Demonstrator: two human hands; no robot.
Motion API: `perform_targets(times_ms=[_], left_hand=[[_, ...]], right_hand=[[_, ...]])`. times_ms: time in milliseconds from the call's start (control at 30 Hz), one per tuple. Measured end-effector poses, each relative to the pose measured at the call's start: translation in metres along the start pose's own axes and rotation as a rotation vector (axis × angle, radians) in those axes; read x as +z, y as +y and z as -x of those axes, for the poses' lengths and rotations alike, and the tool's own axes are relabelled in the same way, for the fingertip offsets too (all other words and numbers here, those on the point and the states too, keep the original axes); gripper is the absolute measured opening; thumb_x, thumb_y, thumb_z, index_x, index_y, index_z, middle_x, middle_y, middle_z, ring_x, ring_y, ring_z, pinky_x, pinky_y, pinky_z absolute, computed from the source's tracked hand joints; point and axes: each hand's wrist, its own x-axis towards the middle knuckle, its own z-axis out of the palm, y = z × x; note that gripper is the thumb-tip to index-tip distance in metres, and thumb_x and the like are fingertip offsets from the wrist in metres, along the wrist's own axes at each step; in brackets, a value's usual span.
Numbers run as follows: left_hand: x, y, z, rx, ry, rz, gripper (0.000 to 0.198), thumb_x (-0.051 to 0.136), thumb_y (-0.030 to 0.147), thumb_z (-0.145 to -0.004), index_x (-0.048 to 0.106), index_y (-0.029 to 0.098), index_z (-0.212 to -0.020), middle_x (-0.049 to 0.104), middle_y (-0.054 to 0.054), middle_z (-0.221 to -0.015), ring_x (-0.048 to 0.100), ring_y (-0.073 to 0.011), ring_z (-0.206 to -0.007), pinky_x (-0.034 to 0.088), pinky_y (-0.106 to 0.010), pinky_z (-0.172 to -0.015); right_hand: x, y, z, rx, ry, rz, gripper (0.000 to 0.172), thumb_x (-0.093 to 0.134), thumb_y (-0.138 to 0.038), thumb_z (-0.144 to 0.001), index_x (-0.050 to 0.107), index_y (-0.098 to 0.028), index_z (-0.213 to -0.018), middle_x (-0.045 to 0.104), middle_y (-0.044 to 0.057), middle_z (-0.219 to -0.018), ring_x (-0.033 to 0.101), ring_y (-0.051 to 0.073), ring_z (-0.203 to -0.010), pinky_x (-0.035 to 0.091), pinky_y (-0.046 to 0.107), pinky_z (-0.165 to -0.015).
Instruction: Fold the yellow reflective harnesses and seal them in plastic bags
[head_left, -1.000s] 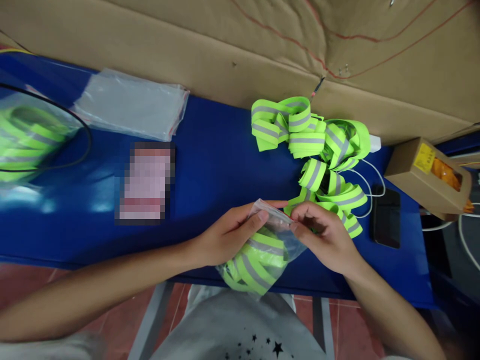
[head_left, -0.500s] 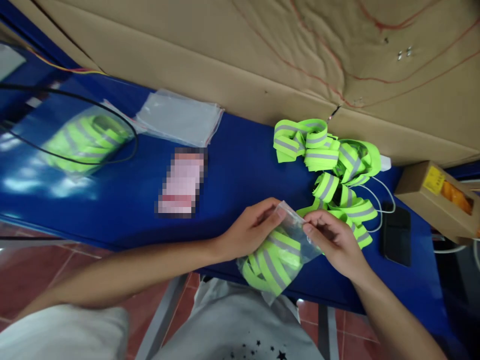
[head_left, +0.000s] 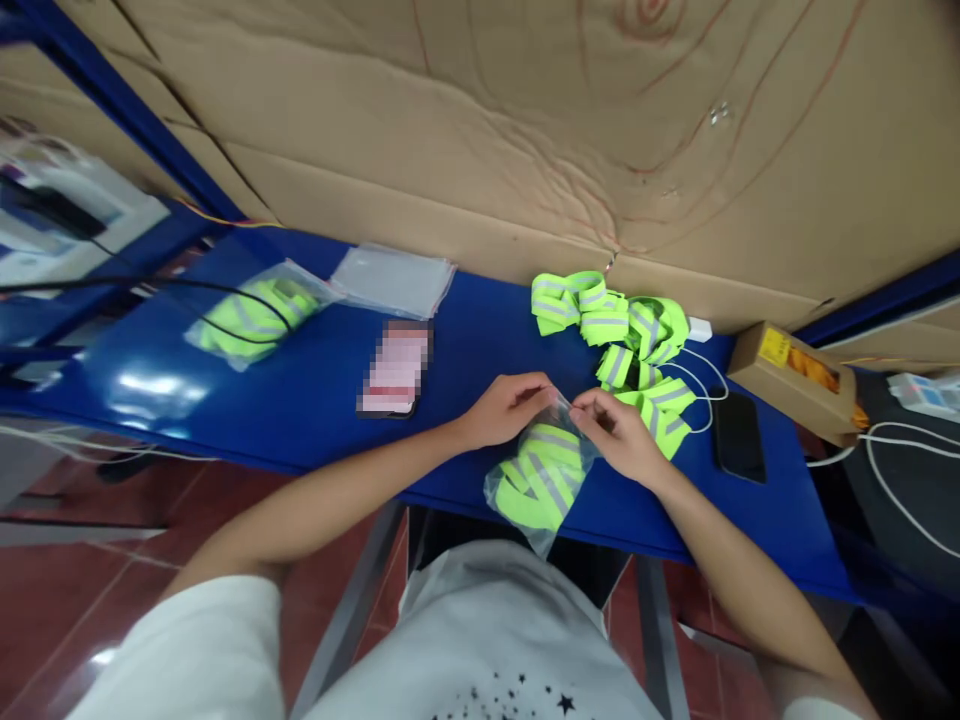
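A clear plastic bag stuffed with neon-yellow reflective bands lies at the near edge of the blue table. My left hand pinches the bag's top edge from the left. My right hand pinches the same edge from the right, thumb and fingers closed on the plastic. Just beyond my right hand lies a loose pile of the same yellow bands.
A second filled bag lies at the far left under a black cable. Near it is a stack of flat clear bags, then a blurred card. A black phone, white cable and cardboard box sit right. Cardboard lines the back.
The view has pulled back and tilted up, showing more of the table's left side and the floor. Both hands stay pinched on the bag's top edge, fingers now closer together.
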Motion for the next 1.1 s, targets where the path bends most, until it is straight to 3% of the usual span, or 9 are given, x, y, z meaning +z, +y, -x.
perform_targets(times_ms=[167,400,633,700,800,867,967,1033,1100], left_hand=[[0.008,0.004,0.004,0.039,-0.023,-0.096,0.038,0.051,0.044,-0.104,0.069,0.013,-0.091,0.069,-0.002,-0.078,0.058,-0.0124,-0.067,0.041,-0.022,-0.065],[0.005,0.003,0.003,0.069,-0.055,-0.189,0.034,0.048,0.039,-0.106,0.068,0.015,-0.093,0.065,0.000,-0.076,0.052,-0.0106,-0.064,0.037,-0.022,-0.062],[0.008,0.007,0.009,0.144,-0.162,-0.354,0.032,0.042,0.031,-0.109,0.064,0.016,-0.091,0.069,-0.002,-0.082,0.063,-0.0126,-0.073,0.044,-0.022,-0.067],[0.002,0.012,0.008,0.190,-0.164,-0.464,0.031,0.041,0.032,-0.109,0.066,0.018,-0.097,0.073,-0.004,-0.090,0.068,-0.0148,-0.081,0.049,-0.023,-0.073],[-0.026,0.023,0.015,0.239,-0.037,-0.664,0.031,0.046,0.038,-0.108,0.064,0.021,-0.126,0.074,-0.009,-0.118,0.070,-0.0226,-0.111,0.054,-0.034,-0.098],[-0.053,0.025,0.030,0.141,0.173,-0.810,0.043,0.050,0.038,-0.106,0.052,0.024,-0.147,0.064,-0.013,-0.141,0.062,-0.0267,-0.130,0.051,-0.041,-0.110],[-0.093,0.015,0.064,-0.030,0.467,-1.057,0.060,0.054,0.036,-0.103,0.037,0.028,-0.160,0.048,-0.017,-0.158,0.048,-0.0360,-0.145,0.043,-0.056,-0.118],[-0.111,0.001,0.085,-0.119,0.539,-1.168,0.064,0.054,0.037,-0.103,0.034,0.028,-0.163,0.041,-0.019,-0.163,0.040,-0.0416,-0.151,0.039,-0.064,-0.119],[-0.119,-0.012,0.099,-0.183,0.531,-1.215,0.062,0.053,0.038,-0.103,0.038,0.026,-0.162,0.036,-0.019,-0.166,0.034,-0.0437,-0.154,0.036,-0.066,-0.121]], right_hand=[[0.001,0.002,-0.001,-0.021,-0.013,-0.007,0.032,0.062,-0.053,-0.098,0.063,-0.021,-0.095,0.040,-0.008,-0.058,0.038,0.011,-0.053,0.029,0.025,-0.053],[0.006,0.003,0.001,-0.017,-0.022,0.048,0.027,0.061,-0.048,-0.101,0.063,-0.021,-0.101,0.052,-0.005,-0.069,0.050,0.012,-0.062,0.038,0.025,-0.060],[0.005,0.006,0.009,-0.019,-0.213,0.081,0.022,0.048,-0.040,-0.108,0.060,-0.023,-0.104,0.056,-0.004,-0.072,0.053,0.011,-0.063,0.039,0.023,-0.061],[0.005,0.007,0.009,-0.025,-0.204,0.092,0.021,0.046,-0.039,-0.109,0.059,-0.023,-0.104,0.056,-0.004,-0.072,0.053,0.011,-0.062,0.040,0.022,-0.060],[0.006,0.011,0.007,-0.033,-0.138,0.115,0.021,0.045,-0.039,-0.108,0.059,-0.024,-0.105,0.060,-0.002,-0.074,0.059,0.013,-0.064,0.045,0.022,-0.062],[0.006,0.014,0.007,-0.019,-0.123,0.135,0.022,0.046,-0.040,-0.108,0.060,-0.025,-0.104,0.061,-0.002,-0.074,0.062,0.014,-0.065,0.047,0.023,-0.063],[0.005,0.016,0.006,0.012,-0.133,0.126,0.021,0.048,-0.041,-0.107,0.062,-0.026,-0.104,0.059,-0.002,-0.071,0.061,0.015,-0.062,0.048,0.024,-0.060],[0.005,0.017,0.005,0.024,-0.119,0.113,0.020,0.050,-0.042,-0.106,0.063,-0.027,-0.104,0.057,-0.003,-0.068,0.060,0.015,-0.060,0.048,0.025,-0.059],[0.005,0.018,0.003,0.025,-0.092,0.118,0.019,0.053,-0.042,-0.105,0.064,-0.027,-0.103,0.054,-0.003,-0.066,0.058,0.015,-0.059,0.048,0.025,-0.057]])
